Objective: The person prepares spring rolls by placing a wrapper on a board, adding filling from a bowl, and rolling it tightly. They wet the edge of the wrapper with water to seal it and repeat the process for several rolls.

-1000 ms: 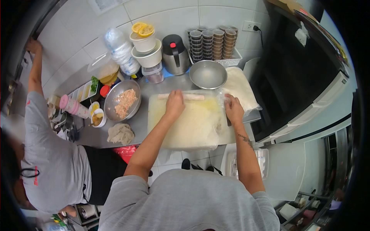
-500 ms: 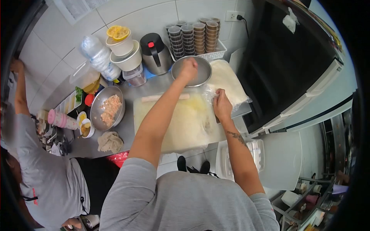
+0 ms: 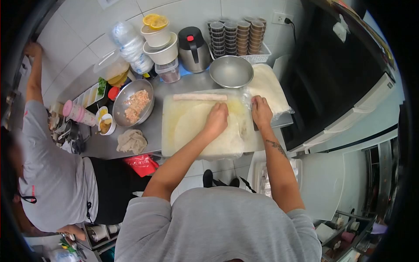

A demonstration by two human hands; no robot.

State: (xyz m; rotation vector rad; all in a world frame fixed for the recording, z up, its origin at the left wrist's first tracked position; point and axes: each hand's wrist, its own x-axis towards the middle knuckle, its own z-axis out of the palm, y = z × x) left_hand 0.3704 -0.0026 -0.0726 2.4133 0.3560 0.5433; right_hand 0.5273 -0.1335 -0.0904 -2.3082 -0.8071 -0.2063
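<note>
The left hand (image 3: 217,120) curls half-closed over the pale sheet (image 3: 190,120), the right hand (image 3: 261,112) beside the plastic bag (image 3: 266,85), fingers bent; whether either grips anything, I cannot tell. 1 pale roll (image 3: 200,97) lies just beyond the left fingers, the metal bowl (image 3: 231,72) farther.

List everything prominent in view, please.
Flat rectangular board: one, whitish, counter
Thin flat sheet: one, cream, on board
Slim roll: one, pale pink, on board
Round steel bowls: two, silver, beyond and left of board
Flat bagged stack: one, cream, right of board
Steel jug: one, silver and black, beyond board
Lidded plastic cups: many, brownish, in white basket
Round tubs: two, white, left of jug
Citrus halves: two, yellow, upper tub
Crumpled cloth: one, beige, counter
Co-worker: one, grey-shirted, left
Left hand: one, bare, over sheet
Right hand: one, bare, beside stack
</note>
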